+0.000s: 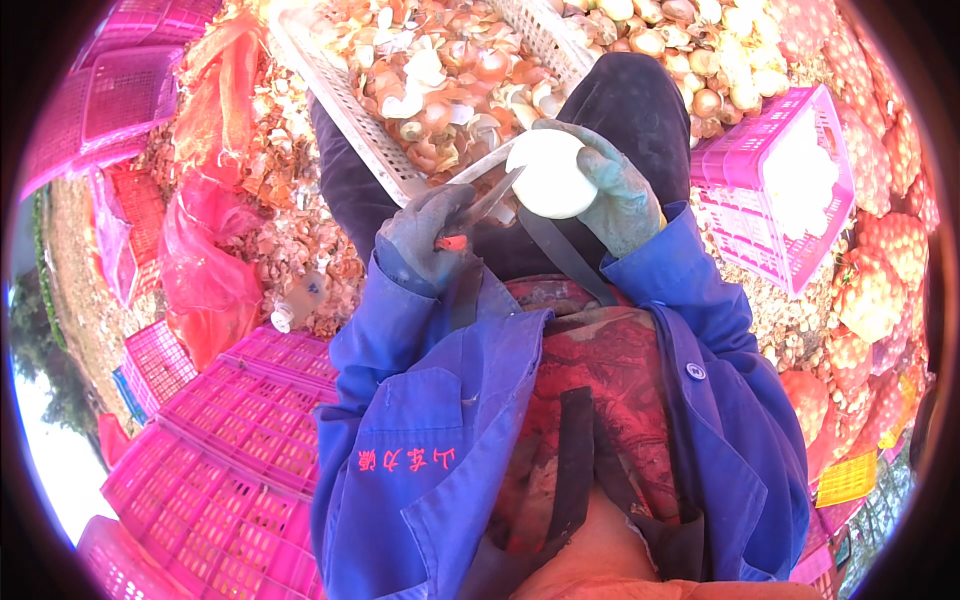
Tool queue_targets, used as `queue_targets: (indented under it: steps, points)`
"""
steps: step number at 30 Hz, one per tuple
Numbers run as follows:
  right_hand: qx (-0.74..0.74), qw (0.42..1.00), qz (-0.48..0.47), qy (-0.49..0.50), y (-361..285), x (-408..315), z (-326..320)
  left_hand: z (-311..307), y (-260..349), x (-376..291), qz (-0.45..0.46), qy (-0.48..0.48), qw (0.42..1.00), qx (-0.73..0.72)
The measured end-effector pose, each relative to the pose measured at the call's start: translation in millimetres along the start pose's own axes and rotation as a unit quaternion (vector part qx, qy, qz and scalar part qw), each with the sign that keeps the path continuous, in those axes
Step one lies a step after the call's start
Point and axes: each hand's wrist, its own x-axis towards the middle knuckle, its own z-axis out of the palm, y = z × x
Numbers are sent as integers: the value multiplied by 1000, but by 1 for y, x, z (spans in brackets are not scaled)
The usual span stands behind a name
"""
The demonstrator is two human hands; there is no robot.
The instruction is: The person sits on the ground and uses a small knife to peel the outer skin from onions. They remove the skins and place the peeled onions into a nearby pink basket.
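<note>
My gloved left hand [426, 238] grips a knife [489, 202] with a red handle end and a stained metal blade. The blade's tip meets the left side of a peeled white onion [553, 176], or overlaps it in view. Around that onion curl the fingers of my gloved right hand [621, 191], holding it above my lap. A white slatted plastic crate [352, 112] stands between my knees, just beyond the hands. It is heaped with loose brown and white onion skins [442, 82].
At my right stands a pink crate [739, 187] of peeled white onions, beside an unpeeled onion pile [705, 60] and full net bags [874, 277]. Pink crates [247, 420], red netting [206, 262] and a plastic bottle [301, 300] lie left. Skins litter the ground.
</note>
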Motion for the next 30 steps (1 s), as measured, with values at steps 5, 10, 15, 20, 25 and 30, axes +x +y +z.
queue_targets:
  steps: [5, 10, 15, 20, 25, 30]
  points:
    - [-62, 998, 15, -20, -3, -8, 5, 22, -21, 7, -304, 95, 802, -506]
    - [-7, 992, -113, 56, -35, -33, -23, 27, -25, 8, -304, 10, 825, -476]
    - [49, 886, -365, 282, -133, -118, -108, 39, -37, 6, -376, 42, 802, -462]
    - [-373, 716, -387, 446, -141, -195, -224, 50, -42, 12, -398, 8, 817, -418]
    - [-87, 851, -206, 476, -70, -116, -243, 57, -26, 25, -431, -22, 809, -400]
    - [-51, 854, -61, 515, 8, -9, -332, 60, -40, 10, -399, -68, 817, -411]
